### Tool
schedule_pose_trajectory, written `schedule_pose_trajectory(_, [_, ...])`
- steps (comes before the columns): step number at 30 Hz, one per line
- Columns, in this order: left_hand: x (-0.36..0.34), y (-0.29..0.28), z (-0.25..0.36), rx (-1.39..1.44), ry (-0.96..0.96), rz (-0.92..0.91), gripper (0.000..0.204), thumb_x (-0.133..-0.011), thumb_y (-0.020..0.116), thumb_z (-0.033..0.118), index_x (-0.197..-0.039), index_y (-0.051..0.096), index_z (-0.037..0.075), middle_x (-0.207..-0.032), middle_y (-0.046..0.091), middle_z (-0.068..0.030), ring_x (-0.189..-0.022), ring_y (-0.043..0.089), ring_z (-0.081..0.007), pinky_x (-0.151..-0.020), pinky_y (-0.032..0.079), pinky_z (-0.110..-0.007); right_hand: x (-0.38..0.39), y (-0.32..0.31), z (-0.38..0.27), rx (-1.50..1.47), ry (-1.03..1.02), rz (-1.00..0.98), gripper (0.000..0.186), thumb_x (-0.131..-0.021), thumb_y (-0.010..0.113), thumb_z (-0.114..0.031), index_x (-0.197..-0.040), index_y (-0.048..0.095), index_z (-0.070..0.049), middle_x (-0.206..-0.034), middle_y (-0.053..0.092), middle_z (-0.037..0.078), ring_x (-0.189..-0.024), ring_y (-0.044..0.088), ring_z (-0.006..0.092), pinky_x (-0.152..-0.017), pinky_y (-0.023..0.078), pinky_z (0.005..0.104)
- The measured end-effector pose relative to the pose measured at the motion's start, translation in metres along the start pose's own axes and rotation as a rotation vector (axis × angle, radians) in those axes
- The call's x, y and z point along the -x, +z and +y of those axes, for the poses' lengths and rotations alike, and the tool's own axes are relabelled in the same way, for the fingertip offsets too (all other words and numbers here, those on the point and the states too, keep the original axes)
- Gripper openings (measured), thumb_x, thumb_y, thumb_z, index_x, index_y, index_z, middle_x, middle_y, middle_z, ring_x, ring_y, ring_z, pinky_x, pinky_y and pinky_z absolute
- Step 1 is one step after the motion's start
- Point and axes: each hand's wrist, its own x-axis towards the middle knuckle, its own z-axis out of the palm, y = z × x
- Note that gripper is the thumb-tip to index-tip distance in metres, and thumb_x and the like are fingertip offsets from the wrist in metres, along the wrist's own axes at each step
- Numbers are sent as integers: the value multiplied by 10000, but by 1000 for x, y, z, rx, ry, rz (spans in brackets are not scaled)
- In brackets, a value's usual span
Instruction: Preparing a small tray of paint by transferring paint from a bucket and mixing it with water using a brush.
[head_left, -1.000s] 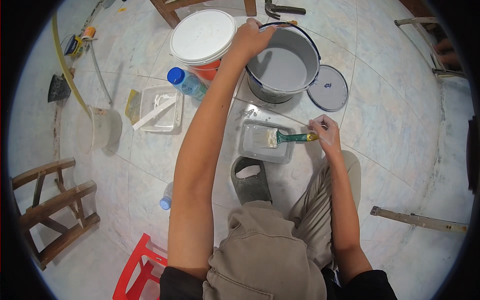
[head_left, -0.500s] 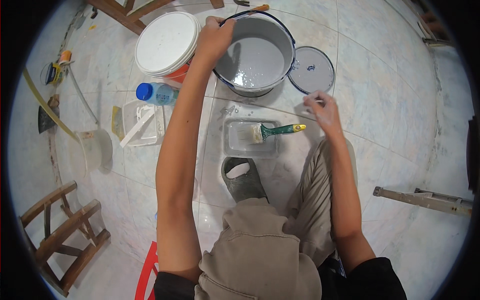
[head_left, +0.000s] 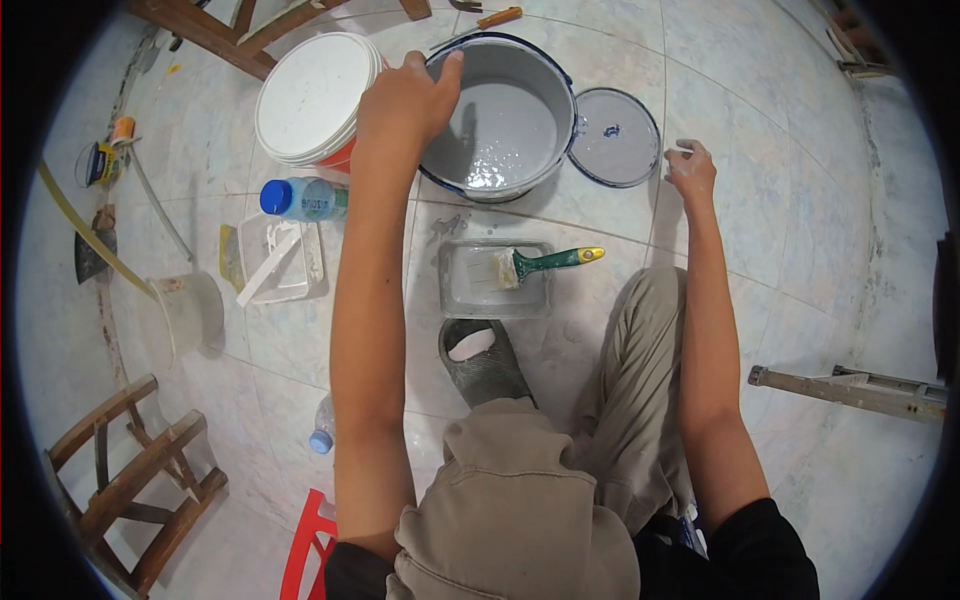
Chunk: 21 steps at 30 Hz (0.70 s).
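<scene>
An uncovered bucket [head_left: 548, 88] of grey paint stands ahead of me, with a dark blue rim. My left hand [head_left: 408, 108] is at its left rim, thumb and fingers apart, with nothing visible in it; whether it touches the rim I cannot tell. A round lid [head_left: 632, 165] smeared with grey lies right of the bucket. Just past the lid's right edge is my right hand [head_left: 691, 172], loosely curled, fingers apart and holding nothing. Nearer to me, a paintbrush [head_left: 545, 262] with a green and yellow handle rests across a clear tray [head_left: 470, 315] of grey paint.
Left of the bucket stand a white-lidded bucket [head_left: 312, 95] and a blue-capped bottle [head_left: 305, 199]. A white plastic container [head_left: 310, 285] holds a flat strip. Wooden stools [head_left: 150, 475] are at the left, a ladder end [head_left: 850, 393] at the right. My shoe [head_left: 490, 375] is close to the tray.
My left hand has let go of the bucket's handle, which has dropped toward the rim, and its fingers have spread. My right hand has moved away to the right, past the lid.
</scene>
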Motion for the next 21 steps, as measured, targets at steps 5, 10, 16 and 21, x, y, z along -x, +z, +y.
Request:
schedule_pose_trajectory(5, [24, -10, 9, 42, 13, 102, 715, -994, 417, 584, -1204, 675, -49, -1070, 713, -294, -1049, 681, -464, -956, 517, -503, 2, -1, 28, 10, -49, -10, 392, -730, 708, -277, -987, 740, 17, -891, 741, 207, -822, 727, 336, -799, 576, 403])
schedule_pose_trajectory(10, [87, -1, -34, 466, 63, 500, 391, -1021, 555, 311, -1098, 666, -56, -986, 708, -206, -882, 683, -312, -776, 522, -399, 28, 2, -9, -377, 178, -62, 160, -775, 705, -96, -846, 740, 43, -730, 732, 115, -570, 701, 189, -583, 578, 315])
schedule_pose_trajectory(16, [198, 83, -76, 614, -190, 625, 285, -1033, 507, 171, -820, 487, -18, -703, 421, -93, -661, 406, -198, -615, 368, -383, 15, -16, 9, -126, 86, -50, 509, -756, 814, -258, -1048, 638, 120, -745, 723, 158, -574, 693, 214, -555, 575, 323])
schedule_pose_trajectory(21, [263, 141, -128, 620, -434, 641, 317, -1054, 448, 218, -814, 467, 10, -690, 424, -37, -638, 391, -147, -600, 361, -333, 65, -4, -61, -4, 209, -345, 1047, -726, 887, -380, -1255, 187, 191, -748, 680, 184, -528, 657, 223, -460, 541, 327])
